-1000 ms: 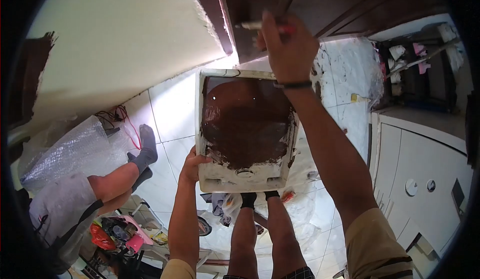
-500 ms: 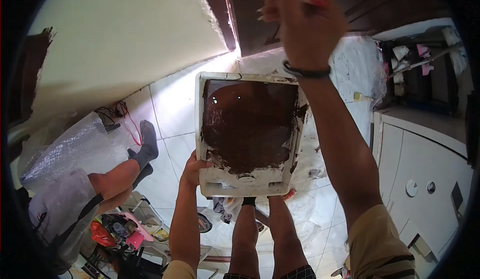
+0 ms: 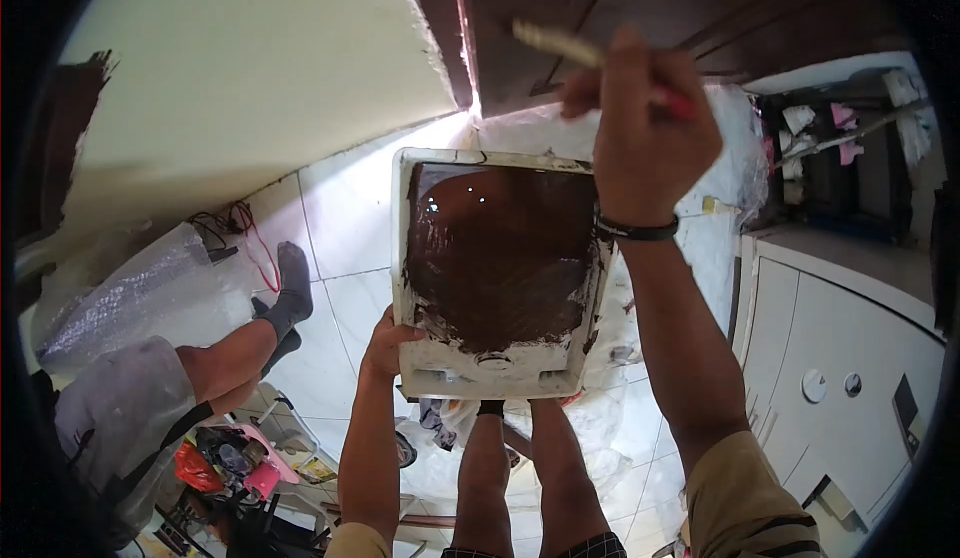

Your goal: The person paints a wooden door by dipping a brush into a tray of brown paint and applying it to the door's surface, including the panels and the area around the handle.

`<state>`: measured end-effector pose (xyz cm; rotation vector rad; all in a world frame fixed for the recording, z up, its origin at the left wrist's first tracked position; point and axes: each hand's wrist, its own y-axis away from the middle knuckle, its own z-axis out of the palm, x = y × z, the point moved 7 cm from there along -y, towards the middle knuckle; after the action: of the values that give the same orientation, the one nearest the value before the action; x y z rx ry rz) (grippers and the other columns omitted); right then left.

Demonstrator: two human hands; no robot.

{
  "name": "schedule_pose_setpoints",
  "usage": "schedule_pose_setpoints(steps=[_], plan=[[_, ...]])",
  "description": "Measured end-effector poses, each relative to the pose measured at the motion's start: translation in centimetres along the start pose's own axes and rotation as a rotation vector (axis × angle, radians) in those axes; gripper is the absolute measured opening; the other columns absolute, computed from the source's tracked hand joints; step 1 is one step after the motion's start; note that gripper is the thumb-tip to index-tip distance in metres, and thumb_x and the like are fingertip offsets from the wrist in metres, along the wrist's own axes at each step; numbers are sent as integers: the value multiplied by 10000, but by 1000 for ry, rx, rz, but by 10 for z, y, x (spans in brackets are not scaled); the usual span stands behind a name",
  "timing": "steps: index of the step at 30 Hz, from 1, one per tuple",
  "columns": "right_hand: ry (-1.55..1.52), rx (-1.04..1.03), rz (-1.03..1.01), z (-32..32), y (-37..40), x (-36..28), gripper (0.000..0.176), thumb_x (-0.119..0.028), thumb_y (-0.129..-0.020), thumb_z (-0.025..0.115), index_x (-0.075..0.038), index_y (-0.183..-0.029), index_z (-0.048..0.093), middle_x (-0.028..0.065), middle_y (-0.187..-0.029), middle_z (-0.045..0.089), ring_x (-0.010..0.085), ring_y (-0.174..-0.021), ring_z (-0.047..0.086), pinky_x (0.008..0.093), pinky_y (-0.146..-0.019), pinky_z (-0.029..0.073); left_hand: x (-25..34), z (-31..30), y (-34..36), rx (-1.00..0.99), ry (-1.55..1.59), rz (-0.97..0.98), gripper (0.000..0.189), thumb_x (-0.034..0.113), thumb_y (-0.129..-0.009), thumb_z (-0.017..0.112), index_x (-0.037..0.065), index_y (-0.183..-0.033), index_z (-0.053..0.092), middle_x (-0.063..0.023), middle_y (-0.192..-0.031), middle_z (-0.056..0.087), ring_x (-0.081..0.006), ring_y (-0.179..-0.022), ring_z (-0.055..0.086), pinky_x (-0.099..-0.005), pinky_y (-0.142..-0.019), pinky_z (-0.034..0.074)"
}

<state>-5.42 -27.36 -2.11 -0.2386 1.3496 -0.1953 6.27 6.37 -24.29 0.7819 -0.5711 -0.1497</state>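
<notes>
A white paint tray [image 3: 402, 248] with dark brown paint [image 3: 500, 273] in it hangs level in front of me, above the floor. My left hand [image 3: 385, 345] grips its left edge near the lower corner, the thumb over the rim. Beyond the tray's upper right corner, my right hand [image 3: 658, 133] is closed around a paintbrush [image 3: 558, 44] with a red handle, its pale end pointing left. Behind the brush stands a dark brown door [image 3: 640, 8]. Brown smears mark the tray's inner walls.
On the left, another person's leg [image 3: 235, 358] stretches over the tiled floor [image 3: 345, 303] near bubble wrap [image 3: 140, 298]. A white cabinet [image 3: 830, 358] stands at the right. Plastic sheeting [image 3: 715, 138] lies by the door. A cream wall [image 3: 260, 68] rises at upper left.
My right hand has come down and slightly right with the paintbrush, closer to the tray's upper right corner. The tray and my left hand are almost where they were.
</notes>
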Motion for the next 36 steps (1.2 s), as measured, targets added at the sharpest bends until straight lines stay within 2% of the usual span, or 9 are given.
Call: schedule_pose_setpoints(steps=[5, 9, 13, 14, 18, 23, 27, 33, 36], plan=[[570, -155, -179, 14, -18, 41, 226, -133, -847, 666, -6, -673, 600, 54, -543, 601, 81, -511, 603, 257, -462, 459, 4, 4, 1, 7, -19, 7, 548, -29, -621, 590, -45, -1164, 524, -159, -1058, 631, -278, -930, 639, -388, -838, 528], [-46, 21, -44, 8, -24, -7, 199, -132, -837, 681, -10, -694, 618, 52, -565, 625, 81, -524, 617, 242, -461, 454, -1, 4, 3, 21, -29, -19, 552, -27, -618, 590, -46, -1165, 524, -158, -1055, 632, -280, -928, 638, -383, -835, 527], [195, -82, 102, 0, 3, 33, 191, -124, -835, 679, -10, -698, 613, 45, -555, 619, 62, -507, 592, 231, -463, 448, -1, 5, 2, 25, -18, 1, 568, -28, -617, 590, -48, -1180, 512, -159, -1057, 630, -283, -929, 637, -381, -830, 527], [387, -131, 10, 1, 0, 36, 195, -123, -834, 678, -14, -687, 610, 40, -547, 613, 62, -502, 588, 226, -466, 446, -1, 5, 0, 21, -20, 5, 568, -30, -617, 589, -48, -1180, 512, -159, -1057, 630, -281, -930, 636, -379, -828, 526], [-123, -155, -332, 26, -32, -25, 209, -137, -905, 606, 14, -761, 591, 127, -606, 647, 148, -486, 611, 243, -458, 484, -5, 4, 3, 17, -10, -29, 564, -30, -617, 591, -48, -1176, 516, -157, -1057, 630, -275, -929, 633, -373, -824, 522], [109, -78, 177, -12, 1, 41, 231, -167, -863, 664, -27, -687, 611, 12, -526, 583, 73, -459, 533, 233, -445, 441, -10, -1, -1, 34, -27, -16, 577, -13, -608, 604, -47, -1177, 514, -153, -1051, 630, -270, -919, 630, -370, -824, 518], [621, -205, -53, -2, -7, 98, 238, -205, -858, 657, -28, -705, 612, 31, -528, 594, 98, -475, 581, 249, -476, 468, -9, 0, -4, 47, -76, -15, 583, -2, -601, 613, -43, -1174, 516, -148, -1045, 631, -266, -916, 629, -371, -824, 517], [124, 25, 88, -23, 0, 28, 232, -166, -914, 595, 18, -775, 577, 104, -605, 647, 145, -540, 629, 244, -515, 494, -9, 3, -2, 71, -84, -19, 572, 4, -600, 614, -38, -1164, 525, -139, -1043, 633, -257, -926, 626, -364, -834, 508], [304, -166, 98, -9, 13, 78, 210, -133, -894, 615, 1, -736, 585, 67, -586, 622, 105, -517, 590, 240, -502, 470, -10, 6, -4, 49, -89, -34, 567, 6, -603, 612, -40, -1162, 525, -136, -1043, 634, -250, -932, 624, -358, -844, 502]])
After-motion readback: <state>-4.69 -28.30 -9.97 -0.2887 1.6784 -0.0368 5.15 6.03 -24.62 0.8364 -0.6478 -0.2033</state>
